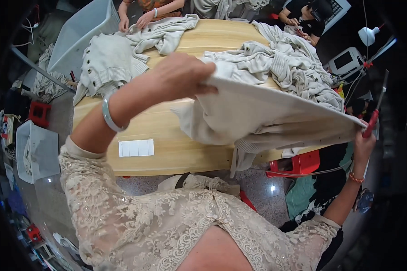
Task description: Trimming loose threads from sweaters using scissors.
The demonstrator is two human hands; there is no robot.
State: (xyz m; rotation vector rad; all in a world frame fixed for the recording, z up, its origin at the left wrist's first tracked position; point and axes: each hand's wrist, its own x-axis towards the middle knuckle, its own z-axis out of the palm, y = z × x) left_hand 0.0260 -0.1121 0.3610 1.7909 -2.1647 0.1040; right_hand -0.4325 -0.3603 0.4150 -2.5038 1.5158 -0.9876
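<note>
Our left hand (178,77) pinches one end of the cream garment (267,115), and our right hand (364,135) grips the other end. Its long axis runs between them, stretched taut above the table (176,156); the left is nearer.

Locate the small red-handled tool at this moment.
In the head view, the red-handled tool is at the far right, in the right hand, which also pinches the stretched cream garment, above the red stool.
</note>
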